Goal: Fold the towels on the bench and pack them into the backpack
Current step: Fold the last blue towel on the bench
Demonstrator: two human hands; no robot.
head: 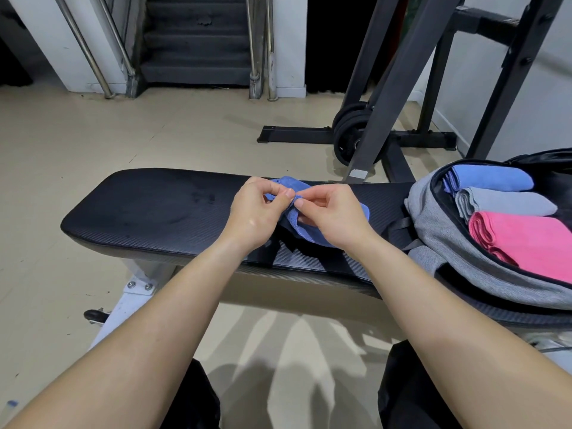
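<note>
A crumpled blue towel (301, 226) lies on the middle of the black padded bench (154, 209). My left hand (257, 212) and my right hand (332, 216) both pinch its upper edge, fingertips close together, and lift it slightly off the pad. The hands cover much of the towel. At the bench's right end a grey backpack (433, 224) lies open. Inside it sit three folded towels side by side: a blue one (492, 178), a grey one (507, 204) and a pink one (532, 239).
A black rack frame (399, 75) and weight plates (349, 131) stand behind the bench on the right. Stairs with metal handrails (198, 41) rise at the back. The bench's white leg (133, 292) reaches the beige floor at lower left.
</note>
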